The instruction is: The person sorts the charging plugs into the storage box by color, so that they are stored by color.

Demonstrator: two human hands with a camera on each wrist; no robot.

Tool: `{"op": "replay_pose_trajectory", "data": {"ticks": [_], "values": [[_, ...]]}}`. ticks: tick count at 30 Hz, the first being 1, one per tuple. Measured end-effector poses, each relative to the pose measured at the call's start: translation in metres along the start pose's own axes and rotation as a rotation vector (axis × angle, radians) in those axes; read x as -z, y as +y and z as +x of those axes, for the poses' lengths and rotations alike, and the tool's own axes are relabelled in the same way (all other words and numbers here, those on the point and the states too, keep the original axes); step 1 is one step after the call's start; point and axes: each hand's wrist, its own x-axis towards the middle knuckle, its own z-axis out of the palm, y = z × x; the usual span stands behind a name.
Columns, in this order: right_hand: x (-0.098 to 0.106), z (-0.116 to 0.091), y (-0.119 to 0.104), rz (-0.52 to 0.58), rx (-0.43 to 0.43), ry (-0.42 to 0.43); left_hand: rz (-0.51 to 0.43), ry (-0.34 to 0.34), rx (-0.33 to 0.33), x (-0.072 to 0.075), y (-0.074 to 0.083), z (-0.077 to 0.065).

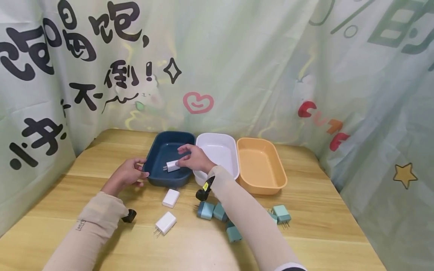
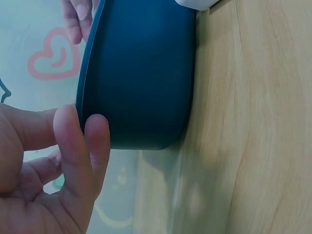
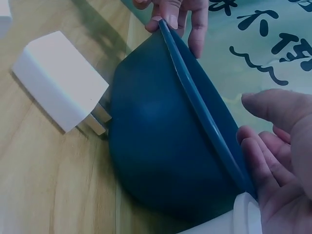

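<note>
My left hand holds the left edge of the dark blue tray; in the left wrist view its fingertips lie against the tray wall. My right hand is over the tray's right side, a fingertip at the end of a white charger plug inside the tray. In the right wrist view, the right thumb stands apart from the fingers, and no plug shows between them. Two more white charger plugs lie on the table in front; one shows its prongs beside the tray.
A white tray and an orange tray stand in a row right of the blue one. Several teal and blue charger plugs lie on the wooden table, partly under the right forearm. A printed curtain hangs behind.
</note>
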Motion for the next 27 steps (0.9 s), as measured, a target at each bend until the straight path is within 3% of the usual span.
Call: {"op": "replay_pose_trajectory", "data": {"ticks": [10,27], "values": [[0.002,-0.015,0.001,0.073,0.076,-0.068,0.0,0.0,0.004,-0.001,0.001,-0.002],[-0.001,-0.044,-0.004,0.018,0.135,-0.152,0.035,-0.002,0.016,-0.001,0.001,-0.002]]}}
